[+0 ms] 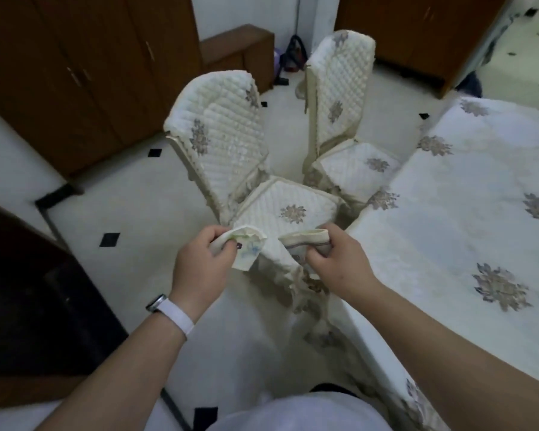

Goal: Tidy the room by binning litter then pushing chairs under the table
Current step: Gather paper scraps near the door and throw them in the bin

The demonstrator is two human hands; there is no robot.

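head: crumpled paper [247, 247] in left hand [199, 262], chair cover [280, 197] in right hand [336, 255]

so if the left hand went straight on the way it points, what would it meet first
Probably the near chair's seat cushion, just beyond the crumpled paper the left hand pinches; depth is unclear.

Near chair [287, 209] right in front of me, its seat corner just beside the table [479, 188] edge; hardly any gap there. Far chair [339, 98] close behind it, only a narrow slot of floor [285, 141] between. Floor lies open left of my left hand [199, 262], which holds crumpled paper [246, 244]. Wardrobe [75, 73] and dark cabinet [28, 290] bound that side. Right hand [336, 259] grips the seat cover [305, 236], table close on its right.
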